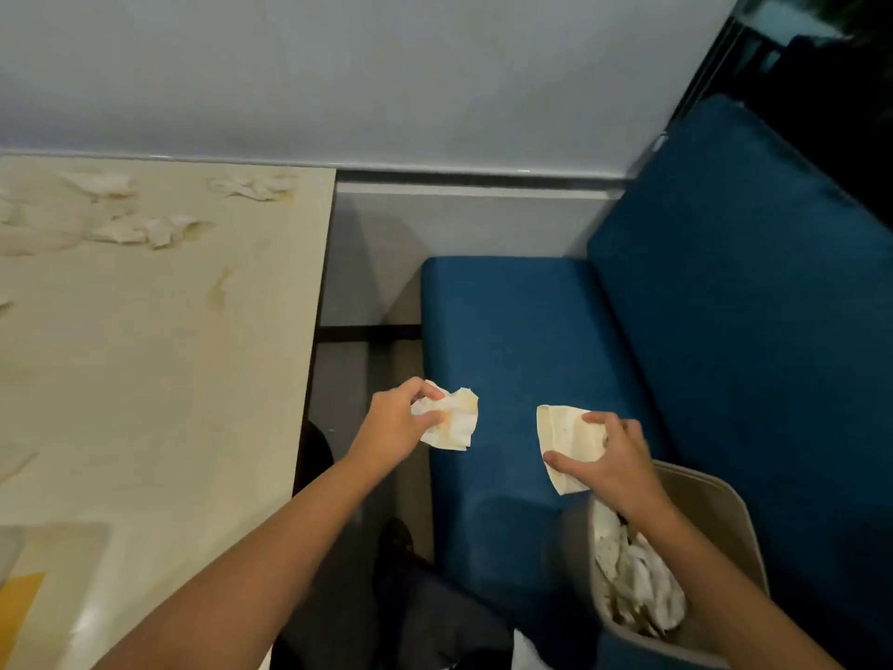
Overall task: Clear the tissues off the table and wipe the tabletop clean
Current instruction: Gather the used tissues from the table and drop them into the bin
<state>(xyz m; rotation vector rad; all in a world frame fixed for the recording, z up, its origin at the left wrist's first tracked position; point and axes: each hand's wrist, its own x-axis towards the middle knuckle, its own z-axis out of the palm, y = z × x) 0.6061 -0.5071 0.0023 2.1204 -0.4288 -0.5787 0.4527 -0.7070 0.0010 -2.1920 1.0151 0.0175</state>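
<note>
Pinching a crumpled, stained tissue (452,418) between thumb and fingers, the left hand (396,423) hangs over the blue bench seat (507,321). The right hand (613,456) grips a flatter tissue (563,437) just above the bin (725,519), probably so both can drop onto the wads inside. Well apart on the table (145,379), at least 3 tissues (145,229) lie among yellowish smears (220,287), not yet wiped.

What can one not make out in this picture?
Head view only.
Beige tabletop: left part cut off by the frame edge; further tissues uncountable.
Yellow flat item: cut off at the lower left corner, blurred.
Beige waste bin: depth hidden by white crumpled tissues and the right forearm.
Folded white tissue: partly covered by fingers of the right hand.
</note>
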